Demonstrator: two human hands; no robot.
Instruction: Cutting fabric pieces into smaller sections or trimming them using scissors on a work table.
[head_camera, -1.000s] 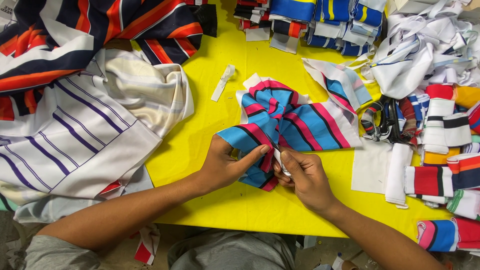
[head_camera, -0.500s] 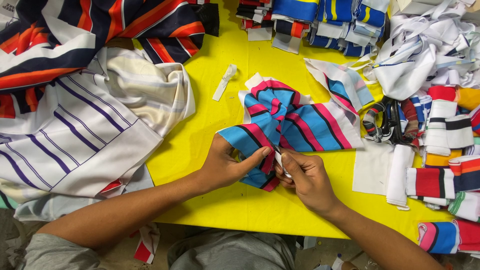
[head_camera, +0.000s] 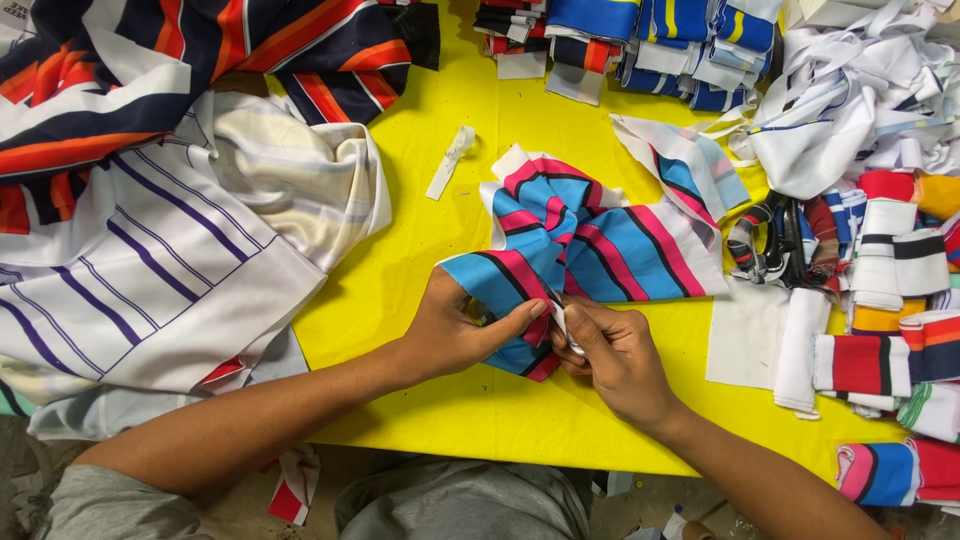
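The left hand (head_camera: 455, 335) and right hand (head_camera: 612, 355) both pinch the near corner of the blue-and-pink striped cloth (head_camera: 590, 245), fingers closed on it. The cloth lies mid-way on the yellow table (head_camera: 430, 270). Left of the cloth sits a big white purple-striped sheet (head_camera: 160, 270); right of it, folded trim pieces (head_camera: 880, 300) crowd the table edge.

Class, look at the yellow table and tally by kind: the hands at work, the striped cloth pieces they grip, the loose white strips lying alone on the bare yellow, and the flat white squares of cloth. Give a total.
Hands: 2, left hand and right hand
Blue and pink striped cloth: 1
Loose white strip: 1
Flat white square: 1
Total: 5
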